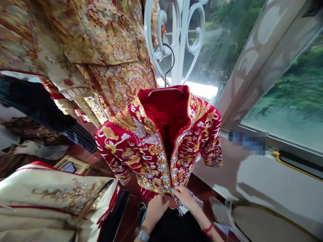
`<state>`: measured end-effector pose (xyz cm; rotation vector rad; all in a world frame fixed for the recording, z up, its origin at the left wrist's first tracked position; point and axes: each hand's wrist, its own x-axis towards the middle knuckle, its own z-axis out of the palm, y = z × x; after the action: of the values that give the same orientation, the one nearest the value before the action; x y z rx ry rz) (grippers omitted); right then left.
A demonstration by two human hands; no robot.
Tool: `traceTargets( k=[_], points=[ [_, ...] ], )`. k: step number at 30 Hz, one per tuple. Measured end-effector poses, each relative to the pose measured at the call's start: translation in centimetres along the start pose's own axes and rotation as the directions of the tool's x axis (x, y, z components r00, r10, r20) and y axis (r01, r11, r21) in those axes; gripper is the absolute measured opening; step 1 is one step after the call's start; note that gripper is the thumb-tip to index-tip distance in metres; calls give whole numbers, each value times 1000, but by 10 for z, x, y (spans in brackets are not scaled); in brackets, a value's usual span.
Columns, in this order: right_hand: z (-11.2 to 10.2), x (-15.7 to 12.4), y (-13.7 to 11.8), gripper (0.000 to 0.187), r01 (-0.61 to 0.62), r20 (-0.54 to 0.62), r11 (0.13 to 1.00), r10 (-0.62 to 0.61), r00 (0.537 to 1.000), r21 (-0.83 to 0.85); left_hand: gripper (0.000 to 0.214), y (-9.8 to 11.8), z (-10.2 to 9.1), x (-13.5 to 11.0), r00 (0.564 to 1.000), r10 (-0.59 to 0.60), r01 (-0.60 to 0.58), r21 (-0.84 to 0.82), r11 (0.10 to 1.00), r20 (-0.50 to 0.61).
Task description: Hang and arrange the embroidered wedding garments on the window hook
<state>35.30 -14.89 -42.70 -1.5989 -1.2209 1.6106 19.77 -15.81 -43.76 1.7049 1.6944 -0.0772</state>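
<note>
A red jacket (141,148) with heavy gold and silver embroidery hangs on a metal hanger (168,72) from a white scrolled rack (180,30). Its front stands open at the top, showing red lining. My left hand (155,210) and my right hand (183,196) meet at the bottom of the front opening, at the hem. Both are closed in a pinch on the hem edges, close together. A watch sits on my left wrist and a red string on my right wrist.
Gold embroidered garments (101,40) hang to the upper left. A cream embroidered garment (50,201) with red trim lies at lower left. A window (290,87) runs along the right above a white sill. The floor is dark red wood.
</note>
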Motion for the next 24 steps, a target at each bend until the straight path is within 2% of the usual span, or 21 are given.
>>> traceTargets(
  k=[3,5,10,14,16,20,22,24],
  points=[
    [2,0,-1,30,14,8,1000,-14,1000,-9,23,20,-11,0,989,71,-48,174,984,-132],
    [2,0,-4,30,27,26,1000,-26,999,-6,21,30,-14,4,979,96,-46,258,965,-181],
    [9,0,-15,28,-36,63,994,30,998,101,29,31,-11,14,973,124,-70,262,963,-194],
    [11,-3,-46,34,-90,37,959,83,996,269,29,26,-5,21,971,119,-61,267,962,-206],
    [5,-8,-73,39,-40,8,939,39,999,341,32,25,-3,25,971,101,-40,272,961,-216],
    [-8,-19,-123,45,161,-75,900,-143,987,404,38,23,-7,23,966,75,-8,262,965,-247],
    [-8,-21,-131,48,233,-114,903,-206,972,362,38,25,-16,14,955,75,-7,233,973,-287],
    [-2,-19,-126,51,274,-156,912,-236,959,304,34,33,-30,4,930,83,-24,166,986,-357]
  ],
)
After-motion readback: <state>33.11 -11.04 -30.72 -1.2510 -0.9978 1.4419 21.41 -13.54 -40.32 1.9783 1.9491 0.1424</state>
